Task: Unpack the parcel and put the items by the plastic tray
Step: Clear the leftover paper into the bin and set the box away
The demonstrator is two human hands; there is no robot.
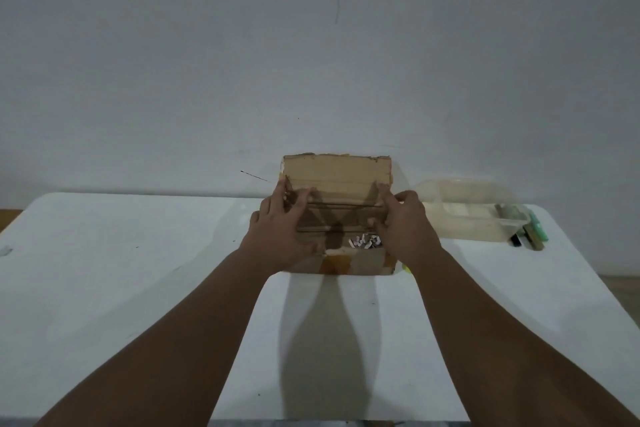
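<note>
A brown cardboard parcel [337, 177] sits on the white table [138, 270] in front of me, its far flap standing upright. My left hand [282, 229] grips the parcel's left side, fingers on the far flap's left edge. My right hand [401, 225] holds the right side, fingers touching the flap's right edge. Small white pieces [365, 241] show inside the opening between my hands. The clear plastic tray [464, 218] lies to the right of the parcel. What else the parcel holds is hidden.
Beside the tray's right end lie a green item [538, 227], a black item [516, 240] and an olive bar [532, 239]. A yellow bit [406, 269] peeks out under my right wrist. A grey wall stands right behind the table.
</note>
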